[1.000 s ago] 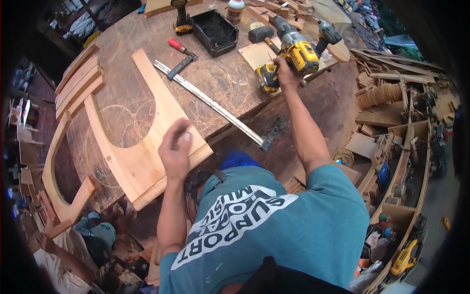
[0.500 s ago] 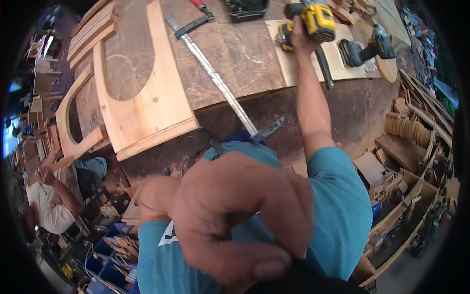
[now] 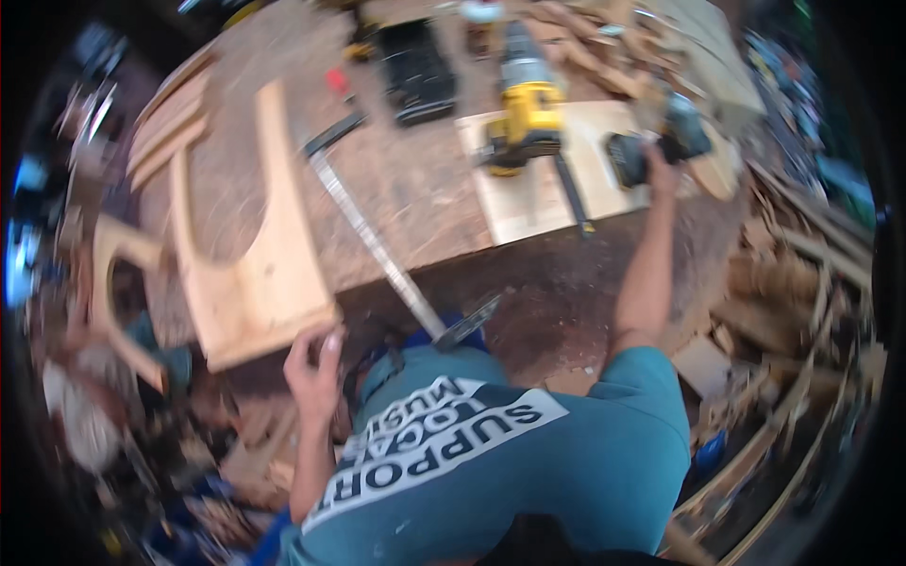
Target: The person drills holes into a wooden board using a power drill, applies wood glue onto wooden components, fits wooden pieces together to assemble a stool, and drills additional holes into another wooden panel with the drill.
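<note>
Left hand (image 3: 314, 366) held half-curled and empty at the near corner of the curved wooden panel (image 3: 247, 274), bar clamp (image 3: 392, 255) laid alongside, far right, dark drill (image 3: 656, 149) gripped by right hand (image 3: 661, 170), yellow drill (image 3: 525, 118) left of it.

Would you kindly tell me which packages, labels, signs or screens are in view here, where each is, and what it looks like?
Printed panel: across the front of the person's teal shirt, bottom centre; slanted white block with teal lettering.
Black tray-like case: on the workbench, top centre, beside the yellow drill; rectangular, too blurred to show any label.
No signs or screens show.
</note>
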`<state>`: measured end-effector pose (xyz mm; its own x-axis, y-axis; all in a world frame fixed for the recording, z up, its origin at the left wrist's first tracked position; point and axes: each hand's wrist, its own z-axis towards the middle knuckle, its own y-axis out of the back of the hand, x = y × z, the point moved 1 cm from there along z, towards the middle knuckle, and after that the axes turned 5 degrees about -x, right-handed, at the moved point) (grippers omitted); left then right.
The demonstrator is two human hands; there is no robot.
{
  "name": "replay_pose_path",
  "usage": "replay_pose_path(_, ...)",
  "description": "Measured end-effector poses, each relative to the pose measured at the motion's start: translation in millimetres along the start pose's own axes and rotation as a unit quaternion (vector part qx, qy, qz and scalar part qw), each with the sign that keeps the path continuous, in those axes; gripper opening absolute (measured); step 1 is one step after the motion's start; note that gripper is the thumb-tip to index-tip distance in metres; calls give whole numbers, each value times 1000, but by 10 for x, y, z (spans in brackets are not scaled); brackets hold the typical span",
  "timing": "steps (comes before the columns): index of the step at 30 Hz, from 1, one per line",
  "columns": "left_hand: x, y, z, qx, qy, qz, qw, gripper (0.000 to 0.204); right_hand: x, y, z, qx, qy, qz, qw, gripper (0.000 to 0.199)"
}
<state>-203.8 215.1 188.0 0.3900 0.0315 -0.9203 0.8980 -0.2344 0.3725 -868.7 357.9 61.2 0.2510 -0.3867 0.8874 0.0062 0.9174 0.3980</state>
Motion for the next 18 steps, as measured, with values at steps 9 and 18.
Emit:
replay_pose_path(9,881,554,29,-99,-116,149,977,17,408,-102,-728,-175,133,14,975,50)
replay_pose_path(18,1563,954,158,-127,-190,261,938,61,2331,-749,-3434,-25,341,165,925,37)
